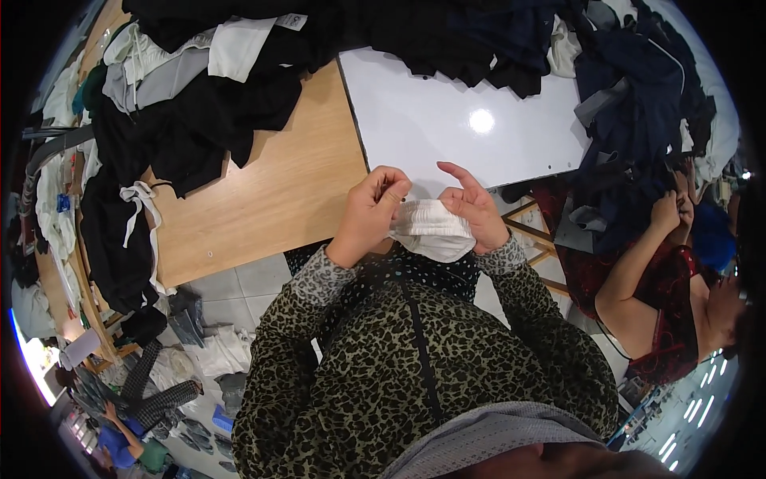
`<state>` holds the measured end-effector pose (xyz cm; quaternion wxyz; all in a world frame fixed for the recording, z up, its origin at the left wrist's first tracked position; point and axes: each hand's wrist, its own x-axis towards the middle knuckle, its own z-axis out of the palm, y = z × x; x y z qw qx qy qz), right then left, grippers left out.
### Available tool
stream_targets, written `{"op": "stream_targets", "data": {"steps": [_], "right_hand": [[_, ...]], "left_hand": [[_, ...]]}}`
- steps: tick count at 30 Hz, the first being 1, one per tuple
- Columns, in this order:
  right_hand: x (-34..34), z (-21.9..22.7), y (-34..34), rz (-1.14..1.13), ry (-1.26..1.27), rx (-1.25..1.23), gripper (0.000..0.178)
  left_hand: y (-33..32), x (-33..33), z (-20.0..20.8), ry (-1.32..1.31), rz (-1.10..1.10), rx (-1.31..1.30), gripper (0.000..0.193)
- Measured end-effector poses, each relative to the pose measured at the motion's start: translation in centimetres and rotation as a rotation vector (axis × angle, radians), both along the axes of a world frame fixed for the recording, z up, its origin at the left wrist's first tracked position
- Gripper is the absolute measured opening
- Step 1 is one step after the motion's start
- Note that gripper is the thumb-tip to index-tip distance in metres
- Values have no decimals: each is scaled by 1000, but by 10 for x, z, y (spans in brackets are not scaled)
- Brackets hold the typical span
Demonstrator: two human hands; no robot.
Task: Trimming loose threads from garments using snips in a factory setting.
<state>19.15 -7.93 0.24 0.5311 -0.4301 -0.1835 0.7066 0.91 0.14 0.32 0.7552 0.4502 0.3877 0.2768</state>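
In front of my chest, a small white garment (433, 229) with a gathered elastic band along its top edge spans the gap between my hands. My left hand (372, 209) is closed at its left end, thumb and curled fingers pressed together. A tiny dark spot shows by those fingertips; I cannot make out what it is. At the opposite end, my right hand (477, 209) grips the band with the thumb and lower fingers, its index finger stretched up and away. The garment's lower edge hangs in a curve above my lap, just off the table's near edge.
Ahead lie a wooden tabletop (263, 191) and a glossy white board (463, 120). Black clothes (191, 120) and grey and white pieces are heaped at the left and back. Dark blue garments (630, 104) pile up at right, beside a person in red and black (662, 311).
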Motion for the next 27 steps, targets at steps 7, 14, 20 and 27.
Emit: {"op": "stream_targets", "data": {"steps": [7, 14, 20, 27], "right_hand": [[-4, 2, 3, 13, 41, 37, 56], [-8, 3, 0, 9, -16, 24, 55], [-10, -4, -2, -27, -64, 16, 55], [-3, -7, -1, -28, 53, 6, 50]], "left_hand": [[-9, 1, -1, 185, -202, 622, 21], [-21, 6, -10, 364, -267, 1227, 24], [-18, 3, -19, 350, -297, 1225, 26], [5, -3, -15, 395, 47, 898, 12]]}}
